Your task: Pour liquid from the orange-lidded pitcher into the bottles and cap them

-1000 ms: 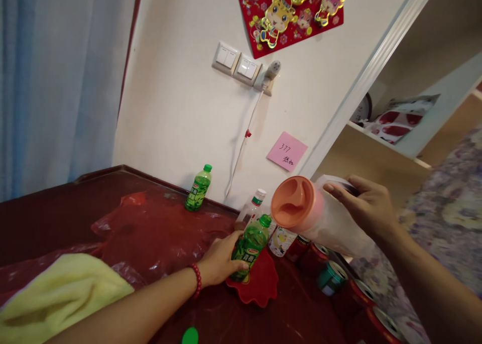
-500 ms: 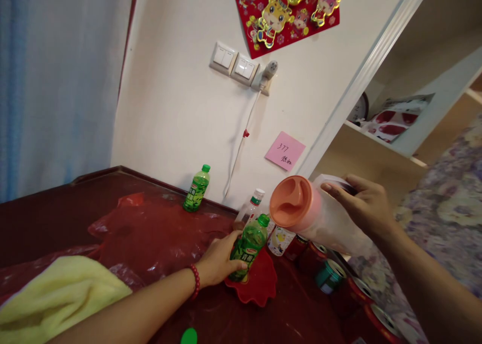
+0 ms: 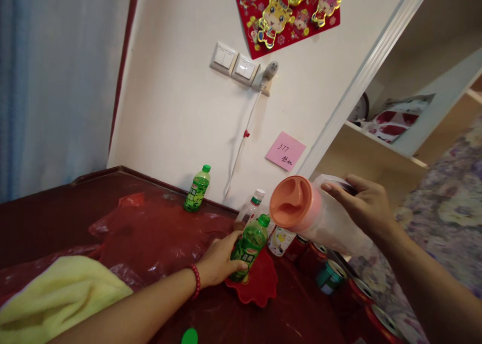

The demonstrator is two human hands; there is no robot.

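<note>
My left hand (image 3: 220,258) is closed around a green drink bottle (image 3: 250,246) with a green cap on top. The bottle is over a red scalloped dish (image 3: 259,283); whether its base rests there is hidden by my hand. My right hand (image 3: 363,203) grips the handle of a translucent pitcher (image 3: 331,223) with an orange lid (image 3: 291,202). The pitcher is tipped so that the lid faces left, just right of the bottle's cap. I cannot make out any liquid flowing from it. Behind the held bottle stands a clear bottle (image 3: 252,207) with a white cap.
Another green bottle (image 3: 198,188) stands by the wall. Several cans, among them a teal can (image 3: 330,276), line the table's right side. A red plastic bag (image 3: 150,228) and yellow cloth (image 3: 68,294) lie at left. A green cap (image 3: 189,336) sits at the near edge.
</note>
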